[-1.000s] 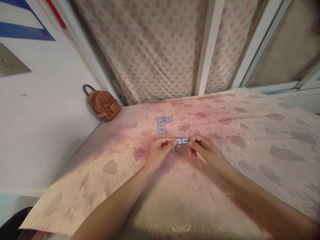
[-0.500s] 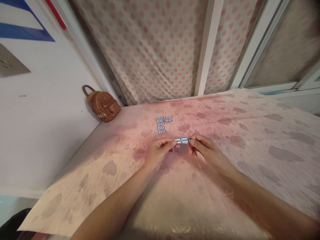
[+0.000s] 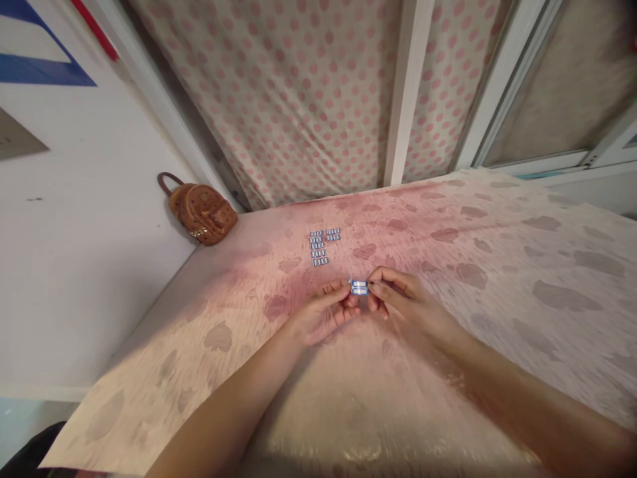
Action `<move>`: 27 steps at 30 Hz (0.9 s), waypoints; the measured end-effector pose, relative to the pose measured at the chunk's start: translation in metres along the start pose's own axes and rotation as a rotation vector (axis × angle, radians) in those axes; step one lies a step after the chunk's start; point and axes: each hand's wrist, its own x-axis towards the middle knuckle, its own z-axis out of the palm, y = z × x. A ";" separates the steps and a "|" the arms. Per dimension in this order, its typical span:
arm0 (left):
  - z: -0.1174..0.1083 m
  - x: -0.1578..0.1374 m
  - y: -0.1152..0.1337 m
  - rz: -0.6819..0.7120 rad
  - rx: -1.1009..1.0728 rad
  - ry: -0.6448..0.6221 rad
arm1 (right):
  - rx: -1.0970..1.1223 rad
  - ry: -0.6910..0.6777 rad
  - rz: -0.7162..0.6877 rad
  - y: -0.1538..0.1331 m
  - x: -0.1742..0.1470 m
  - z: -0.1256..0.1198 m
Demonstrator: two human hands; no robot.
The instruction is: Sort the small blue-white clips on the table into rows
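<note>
A small sheet of white labels with blue borders [image 3: 359,287] is held up over the table between both hands. My left hand [image 3: 321,312] pinches its left end between thumb and fingers, the lower fingers curled beneath. At the opposite end, my right hand [image 3: 405,292] grips the right edge with thumb and forefinger. Beyond the hands, several similar blue-and-white label pieces [image 3: 319,253] lie on the tablecloth in a column, with a shorter group [image 3: 333,234] beside its upper end. What is printed on the labels is too small to read.
A leaf-patterned tablecloth [image 3: 438,405] covers the table. A small brown backpack [image 3: 203,212] leans against the white wall [image 3: 89,265] at the table's left back corner. Along the back edge hang polka-dot curtains [image 3: 308,99] behind a white frame post [image 3: 405,93].
The label sheet between my hands shows a shorter width than before, with my hands closer together and slightly lower. The piece that showed beneath my left fingers is no longer visible there.
</note>
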 end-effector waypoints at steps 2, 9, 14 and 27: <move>-0.001 0.000 -0.001 0.003 0.006 -0.020 | 0.019 -0.019 -0.008 0.000 -0.001 0.001; -0.003 0.002 -0.004 0.033 0.023 -0.010 | -0.015 -0.018 -0.016 0.004 -0.003 0.002; -0.006 0.007 -0.006 0.128 0.092 0.119 | -0.114 0.105 -0.048 0.003 0.000 -0.001; -0.004 0.007 -0.006 0.411 0.670 0.371 | -0.170 0.303 -0.151 0.018 0.002 -0.003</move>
